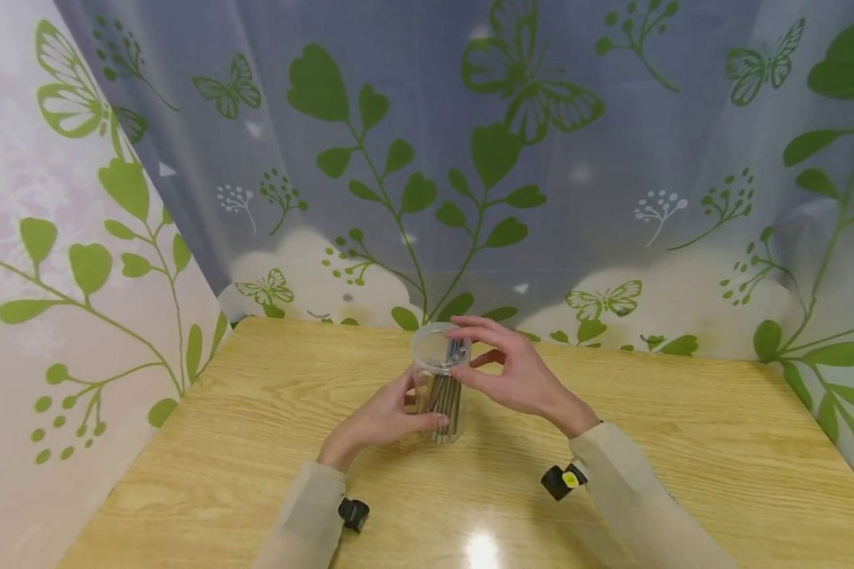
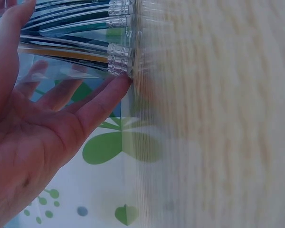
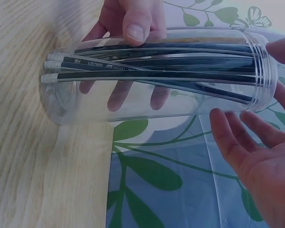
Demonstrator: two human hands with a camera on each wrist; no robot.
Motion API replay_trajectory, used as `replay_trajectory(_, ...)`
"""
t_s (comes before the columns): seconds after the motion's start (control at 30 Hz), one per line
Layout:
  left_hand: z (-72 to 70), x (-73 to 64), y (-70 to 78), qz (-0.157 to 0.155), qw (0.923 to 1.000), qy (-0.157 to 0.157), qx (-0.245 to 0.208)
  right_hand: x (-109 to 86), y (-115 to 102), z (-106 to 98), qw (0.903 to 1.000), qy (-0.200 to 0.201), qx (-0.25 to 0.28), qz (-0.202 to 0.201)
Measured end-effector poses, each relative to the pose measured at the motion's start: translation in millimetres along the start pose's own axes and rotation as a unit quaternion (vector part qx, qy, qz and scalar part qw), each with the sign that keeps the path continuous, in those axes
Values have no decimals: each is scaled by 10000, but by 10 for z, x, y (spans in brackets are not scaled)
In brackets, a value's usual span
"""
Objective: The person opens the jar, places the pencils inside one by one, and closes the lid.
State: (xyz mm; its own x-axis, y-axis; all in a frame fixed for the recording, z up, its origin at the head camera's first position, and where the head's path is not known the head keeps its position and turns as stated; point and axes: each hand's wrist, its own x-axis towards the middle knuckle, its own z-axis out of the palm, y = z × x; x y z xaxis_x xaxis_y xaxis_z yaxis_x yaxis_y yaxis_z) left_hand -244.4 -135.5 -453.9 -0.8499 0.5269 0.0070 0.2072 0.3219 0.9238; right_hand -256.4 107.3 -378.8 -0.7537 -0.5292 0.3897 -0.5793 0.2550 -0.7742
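A clear plastic jar (image 1: 420, 359) stands near the middle of the table, with several dark pencils (image 3: 156, 75) inside. Their silvery ferrule ends (image 2: 118, 50) point down at the jar's base, and one pencil looks yellow in the left wrist view. My left hand (image 1: 384, 415) grips the jar's side, thumb across the front and fingers round the back. Up at the ribbed rim (image 3: 262, 71), my right hand (image 1: 508, 367) holds the jar between thumb and fingers, from the right side. Whether a clear lid sits on that rim, I cannot tell.
The wood-grain table (image 1: 256, 442) spreads out around both hands. Behind it hangs a blue-grey curtain (image 1: 427, 95) with green leaves and butterflies, and a pale patterned one (image 1: 14, 269) runs along the left. A black strap device (image 1: 354, 514) sits at the left wrist, another (image 1: 558, 482) at the right.
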Motion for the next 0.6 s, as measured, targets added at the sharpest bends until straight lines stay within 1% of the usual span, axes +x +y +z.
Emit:
replay_trajectory(0.17,-13,16,-2,94,9999,-40,11,27,-50,-4,9991,-282,-323,-31)
replay_trajectory(0.3,-14,19,-4,132,9999,-72,-4,58,-71,-3,9978,-379,-538,19)
replay_trajectory(0.47,-11,5,-5,38,9999,-82,-83,97,-108,6,9958,-483,-778,59)
replay_trajectory(0.6,-6,-4,-1,-6,9999,-95,-97,115,-124,14,9929,-672,-980,59)
